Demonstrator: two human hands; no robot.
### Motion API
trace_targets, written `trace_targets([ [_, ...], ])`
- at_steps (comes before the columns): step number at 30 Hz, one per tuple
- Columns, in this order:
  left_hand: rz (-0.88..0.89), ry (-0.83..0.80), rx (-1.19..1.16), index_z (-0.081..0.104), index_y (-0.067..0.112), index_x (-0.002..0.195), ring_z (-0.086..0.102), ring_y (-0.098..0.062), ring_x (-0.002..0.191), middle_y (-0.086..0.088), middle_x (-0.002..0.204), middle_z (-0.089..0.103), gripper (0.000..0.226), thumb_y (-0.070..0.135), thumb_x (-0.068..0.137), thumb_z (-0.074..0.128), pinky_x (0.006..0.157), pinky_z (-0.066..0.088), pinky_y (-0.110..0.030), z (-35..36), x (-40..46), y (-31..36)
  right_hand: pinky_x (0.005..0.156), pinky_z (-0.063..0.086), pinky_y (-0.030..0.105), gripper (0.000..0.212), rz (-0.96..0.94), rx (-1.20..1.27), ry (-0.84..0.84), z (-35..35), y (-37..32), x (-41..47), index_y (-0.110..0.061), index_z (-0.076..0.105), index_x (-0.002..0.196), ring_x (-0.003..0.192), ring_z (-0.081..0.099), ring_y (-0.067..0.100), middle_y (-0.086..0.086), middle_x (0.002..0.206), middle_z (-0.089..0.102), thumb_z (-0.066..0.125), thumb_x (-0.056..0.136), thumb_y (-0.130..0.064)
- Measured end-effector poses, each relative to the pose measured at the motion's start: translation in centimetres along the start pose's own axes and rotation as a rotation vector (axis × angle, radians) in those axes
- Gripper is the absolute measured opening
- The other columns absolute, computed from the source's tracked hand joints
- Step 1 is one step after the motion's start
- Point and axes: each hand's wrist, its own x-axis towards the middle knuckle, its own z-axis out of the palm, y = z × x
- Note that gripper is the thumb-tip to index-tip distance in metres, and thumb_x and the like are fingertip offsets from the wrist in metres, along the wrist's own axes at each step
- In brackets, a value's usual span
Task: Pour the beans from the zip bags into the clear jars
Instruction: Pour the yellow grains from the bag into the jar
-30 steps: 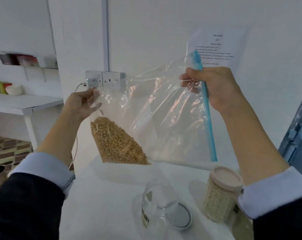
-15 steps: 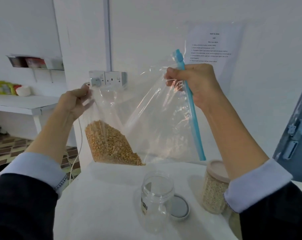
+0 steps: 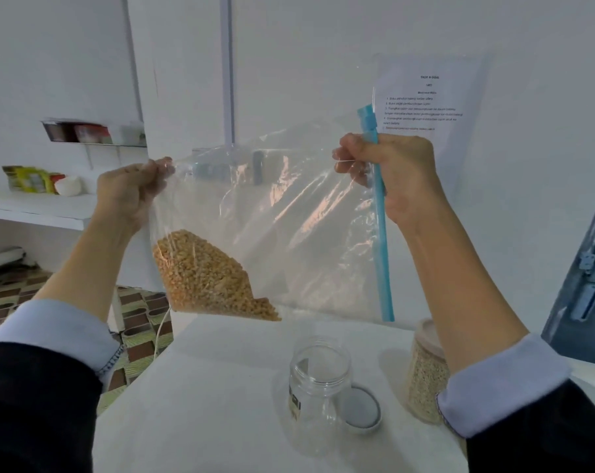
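I hold the zip bag (image 3: 272, 213) raised above the counter (image 3: 200, 404): my left hand (image 3: 129, 192) pinches one corner, my right hand (image 3: 391, 175) grips the blue zip edge. The beans (image 3: 204, 274) sit in the low left corner. Risk: the wide mouth overshoots the narrow open jar (image 3: 318, 387), scattering beans.

Even, cool indoor light; soft shadows on table (image 3: 221, 387); glare streaks on zip bag (image 3: 289, 216); wide-angle edge bending; slightly soft.
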Motion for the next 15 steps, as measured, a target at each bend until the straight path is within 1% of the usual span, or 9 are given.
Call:
trace_targets([
  [2,0.011,0.017,0.056,0.072,0.011,0.049,0.07,-0.013,0.07,-0.004,0.069,0.073,0.049,-0.001,0.092,0.053,0.075,0.056,-0.02,-0.4,-0.3,0.3,0.073,0.055,0.029,0.007,0.021,0.022,0.006,0.1,0.2,-0.4,-0.006,0.069,0.077,0.064,0.066,0.018,0.007,0.071,0.072,0.07,0.083,-0.008],
  [4,0.032,0.026,0.142,0.073,0.017,0.05,0.071,-0.01,0.071,0.002,0.067,0.073,0.049,0.003,0.093,0.053,0.075,0.056,-0.024,-0.6,-0.7,0.5,0.077,0.055,0.031,0.008,0.042,0.036,0.014,0.1,0.4,-0.8,-0.004,0.069,0.077,0.068,0.065,0.021,0.01,0.074,0.072,0.07,0.083,-0.008],
  [6,0.051,0.048,0.151,0.073,0.018,0.049,0.07,-0.01,0.072,0.004,0.066,0.072,0.049,0.002,0.092,0.054,0.081,0.055,-0.024,-0.6,-0.9,0.7,0.082,0.055,0.034,0.009,0.056,0.013,0.029,0.1,0.5,-1.0,-0.006,0.07,0.076,0.071,0.066,0.021,0.009,0.075,0.072,0.07,0.083,-0.01],
  [8,0.064,0.078,0.137,0.072,0.018,0.048,0.068,-0.01,0.075,0.004,0.065,0.072,0.047,0.001,0.089,0.058,0.085,0.054,-0.024,-0.8,-0.9,1.1,0.084,0.055,0.034,0.01,0.063,0.005,0.027,0.2,0.6,-1.2,-0.008,0.07,0.075,0.073,0.067,0.021,0.009,0.076,0.073,0.071,0.083,-0.013],
  [10,0.061,0.094,0.106,0.071,0.016,0.046,0.066,-0.008,0.071,0.005,0.059,0.07,0.046,-0.001,0.088,0.06,0.083,0.054,-0.02,-1.0,-0.8,1.3,0.082,0.056,0.032,0.009,0.063,0.014,0.03,0.3,0.7,-1.4,-0.009,0.071,0.076,0.073,0.068,0.02,0.008,0.076,0.073,0.071,0.083,-0.013],
  [11,0.056,0.096,0.088,0.07,0.012,0.047,0.066,-0.007,0.066,0.005,0.056,0.068,0.043,-0.001,0.087,0.061,0.079,0.054,-0.018,-1.0,-0.7,1.4,0.081,0.056,0.03,0.009,0.063,0.019,0.035,0.4,0.8,-1.6,-0.009,0.071,0.076,0.072,0.068,0.019,0.007,0.076,0.073,0.071,0.083,-0.014],
  [13,0.048,0.081,0.077,0.066,0.007,0.061,0.065,-0.005,0.059,0.003,0.055,0.065,0.027,-0.001,0.086,0.062,0.072,0.052,-0.016,-0.8,-0.6,1.5,0.078,0.057,0.027,0.008,0.061,0.023,0.049,0.5,1.0,-1.8,-0.008,0.071,0.078,0.071,0.068,0.018,0.007,0.077,0.073,0.071,0.083,-0.014],
  [14,0.047,0.071,0.076,0.061,0.005,0.067,0.064,-0.004,0.059,0.001,0.059,0.064,0.019,-0.001,0.085,0.063,0.071,0.052,-0.017,-0.8,-0.7,1.6,0.077,0.058,0.026,0.008,0.062,0.025,0.055,0.6,1.2,-2.0,-0.008,0.071,0.079,0.071,0.069,0.018,0.007,0.077,0.073,0.071,0.083,-0.015],
  [15,0.044,0.059,0.072,0.059,0.004,0.07,0.065,-0.005,0.061,-0.001,0.063,0.063,0.016,-0.002,0.084,0.064,0.073,0.052,-0.02,-0.8,-0.8,1.7,0.076,0.058,0.025,0.008,0.062,0.029,0.059,0.7,1.4,-2.0,-0.008,0.071,0.08,0.071,0.069,0.018,0.008,0.078,0.073,0.071,0.083,-0.015],
])
